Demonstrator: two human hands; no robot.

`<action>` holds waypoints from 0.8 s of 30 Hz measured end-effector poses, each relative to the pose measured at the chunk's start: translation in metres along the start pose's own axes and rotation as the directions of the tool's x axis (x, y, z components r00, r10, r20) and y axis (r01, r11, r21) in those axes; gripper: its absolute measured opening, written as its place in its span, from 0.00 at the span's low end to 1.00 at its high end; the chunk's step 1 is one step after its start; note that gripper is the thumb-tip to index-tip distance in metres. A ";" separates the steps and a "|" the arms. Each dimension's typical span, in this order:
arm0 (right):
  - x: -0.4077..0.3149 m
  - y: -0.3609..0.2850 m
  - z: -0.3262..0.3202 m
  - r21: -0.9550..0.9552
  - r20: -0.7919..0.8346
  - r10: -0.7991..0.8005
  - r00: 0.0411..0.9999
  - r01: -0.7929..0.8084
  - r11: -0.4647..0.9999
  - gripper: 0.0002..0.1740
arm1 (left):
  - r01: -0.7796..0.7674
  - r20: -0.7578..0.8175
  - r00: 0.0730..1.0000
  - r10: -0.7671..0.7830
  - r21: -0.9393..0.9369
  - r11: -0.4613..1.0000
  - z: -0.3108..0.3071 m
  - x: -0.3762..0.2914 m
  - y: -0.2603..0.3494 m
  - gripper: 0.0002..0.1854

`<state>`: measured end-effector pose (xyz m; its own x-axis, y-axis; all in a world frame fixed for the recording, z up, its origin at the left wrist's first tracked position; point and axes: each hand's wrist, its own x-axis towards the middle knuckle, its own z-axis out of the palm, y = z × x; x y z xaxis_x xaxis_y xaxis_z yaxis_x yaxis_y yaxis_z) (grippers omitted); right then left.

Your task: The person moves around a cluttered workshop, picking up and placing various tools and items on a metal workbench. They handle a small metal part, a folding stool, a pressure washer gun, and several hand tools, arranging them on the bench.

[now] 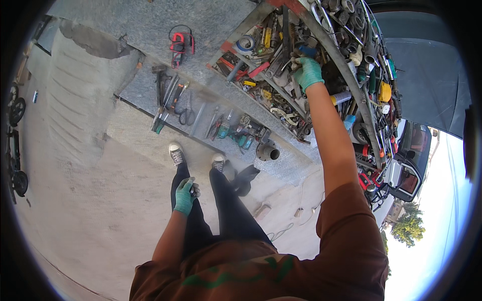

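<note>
My left hand (185, 196), in a green glove with greyish fingers, is held low in front of my legs. Its fingers are curled, and a small dark patch shows between them; whether that is a held part cannot be made out. My right hand (309, 74), gloved alike, reaches into an upper shelf of a metal tool rack (246, 28). The fingertips are bent among crowded hand tools, close to a blue object (308, 51) and a long dark flat bar (285, 35). What the fingers touch is hidden in the clutter.
On the stone step lie a hammer (159, 84), scissors (187, 114), a teal cordless drill (224, 128) and a flanged metal pipe (268, 151). A red clamp meter (177, 44) lies higher up. Bricks (262, 211) and a cable (281, 232) are on the ground. A vehicle (410, 161) stands beyond.
</note>
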<state>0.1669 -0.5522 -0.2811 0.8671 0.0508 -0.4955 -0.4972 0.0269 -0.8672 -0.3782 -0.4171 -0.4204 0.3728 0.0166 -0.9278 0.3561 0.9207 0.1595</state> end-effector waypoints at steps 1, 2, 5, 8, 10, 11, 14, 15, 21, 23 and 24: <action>-0.001 0.002 -0.001 -0.186 0.008 -0.078 0.997 0.078 0.979 0.17 | 0.001 0.002 1.000 -0.001 0.010 1.000 0.002 -0.001 0.004 0.08; 0.000 0.005 0.001 -0.366 0.030 -0.152 0.988 0.153 0.918 0.15 | 0.002 0.005 1.000 -0.002 0.019 1.000 0.003 -0.002 0.009 0.08; -0.014 0.031 0.026 -0.716 0.250 -0.335 0.908 0.407 0.567 0.11 | 0.003 -0.004 1.000 -0.003 0.049 0.999 0.008 -0.006 0.016 0.07; -0.059 0.046 0.060 -0.772 0.242 -0.253 0.937 0.344 0.534 0.12 | 0.005 -0.012 1.000 -0.004 0.071 0.997 0.004 -0.013 0.018 0.07; -0.066 0.070 0.054 -0.626 0.182 -0.200 0.963 0.270 0.731 0.13 | 0.017 -0.004 1.000 -0.017 0.071 0.997 0.002 -0.013 0.017 0.07; -0.067 0.093 0.045 -0.508 0.226 -0.145 0.963 0.244 0.826 0.13 | 0.018 -0.021 1.000 -0.016 0.083 0.996 0.000 -0.014 0.020 0.07; -0.090 0.153 0.029 -0.441 0.253 0.023 0.967 0.094 0.893 0.16 | 0.018 -0.071 0.997 -0.008 0.134 0.991 -0.003 -0.019 0.027 0.08; -0.097 0.168 0.023 -0.435 0.198 0.073 0.978 0.021 0.900 0.16 | 0.007 -0.040 0.999 -0.002 0.118 0.993 -0.005 -0.016 0.028 0.08; -0.113 0.265 -0.023 -0.506 0.090 0.247 0.965 -0.169 0.845 0.17 | -0.009 0.028 1.000 0.006 0.086 0.996 -0.002 -0.011 0.050 0.07; -0.114 0.285 -0.028 -0.350 0.057 0.341 0.938 -0.301 0.887 0.18 | 0.000 0.067 0.998 -0.004 0.072 0.997 0.003 -0.006 0.056 0.07; -0.114 0.295 -0.030 -0.281 0.038 0.382 0.923 -0.357 0.891 0.18 | -0.018 0.103 0.995 0.011 0.062 0.998 0.008 -0.007 0.061 0.08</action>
<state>-0.0776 -0.5801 -0.4815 0.6097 0.0948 -0.7870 -0.7439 -0.2744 -0.6094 -0.3521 -0.3644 -0.4010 0.4633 -0.0133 -0.8861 0.4021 0.8942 0.1968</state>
